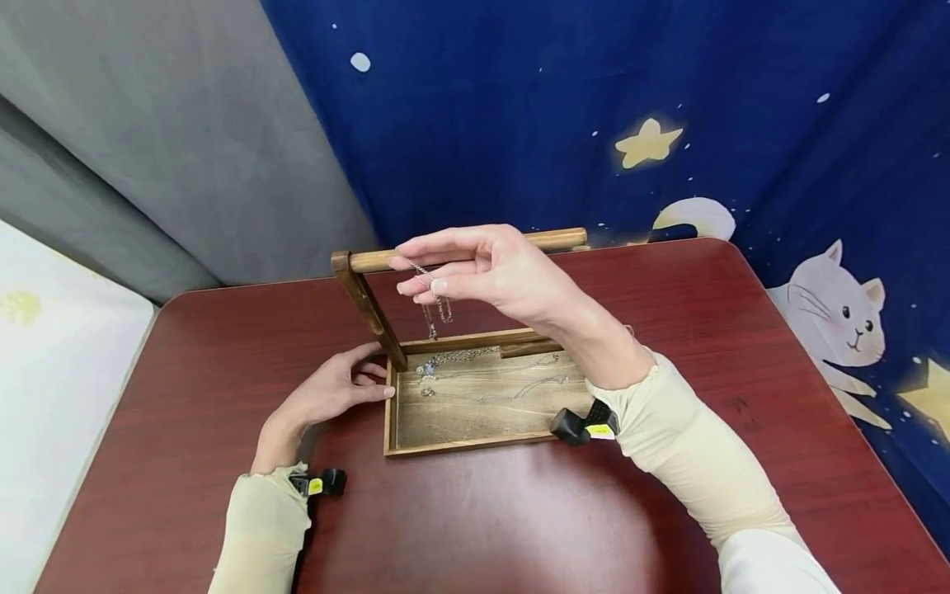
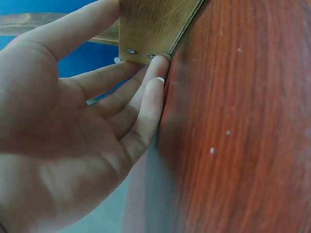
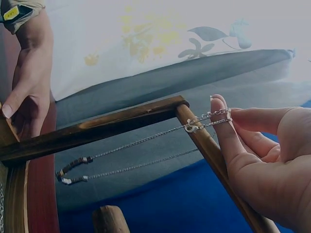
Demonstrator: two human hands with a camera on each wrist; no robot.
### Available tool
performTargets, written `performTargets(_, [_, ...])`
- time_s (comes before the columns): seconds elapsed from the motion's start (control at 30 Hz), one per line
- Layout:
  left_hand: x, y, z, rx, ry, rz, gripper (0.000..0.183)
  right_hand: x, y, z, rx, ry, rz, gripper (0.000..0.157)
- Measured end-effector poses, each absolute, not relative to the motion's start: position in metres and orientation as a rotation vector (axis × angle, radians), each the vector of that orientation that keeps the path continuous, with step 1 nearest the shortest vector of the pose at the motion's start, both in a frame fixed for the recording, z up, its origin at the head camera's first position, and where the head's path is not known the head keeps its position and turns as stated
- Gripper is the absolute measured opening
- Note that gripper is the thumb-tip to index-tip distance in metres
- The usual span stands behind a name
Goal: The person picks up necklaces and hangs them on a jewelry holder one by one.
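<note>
Nothing legible: no word, brand or number. Yellow label (image 1: 315, 487) on black wrist device (image 1: 335, 482) at left cuff (image 1: 275, 487), near side; faint dark marks, too small to make out. Second yellow label (image 1: 600, 431) on black device (image 1: 570, 426) at right cuff (image 1: 638, 386); marks likewise unreadable. In right wrist view, left cuff's label (image 3: 10, 14) again at left edge, tilted, dark print blurred beyond reading.

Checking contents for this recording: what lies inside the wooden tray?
Fine silvery chains lie in the wooden tray. The right forearm and wrist camera cover its right end; whatever lies beneath cannot be seen.
</note>
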State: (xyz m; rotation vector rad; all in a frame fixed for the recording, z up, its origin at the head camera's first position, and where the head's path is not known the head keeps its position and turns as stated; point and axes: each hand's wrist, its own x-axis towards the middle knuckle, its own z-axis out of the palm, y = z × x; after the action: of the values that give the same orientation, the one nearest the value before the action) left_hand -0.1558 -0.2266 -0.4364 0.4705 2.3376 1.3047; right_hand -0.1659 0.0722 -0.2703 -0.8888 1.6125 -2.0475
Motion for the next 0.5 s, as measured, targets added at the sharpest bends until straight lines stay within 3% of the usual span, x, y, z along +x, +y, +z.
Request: performTargets(0.5, [-0.1553, -0.226, -0.4374, 0.464, 2.317, 1.333, 0.076, -0.1625, 0.0628, -0.2714, -0.834, 1.468, -1.997, 0.039])
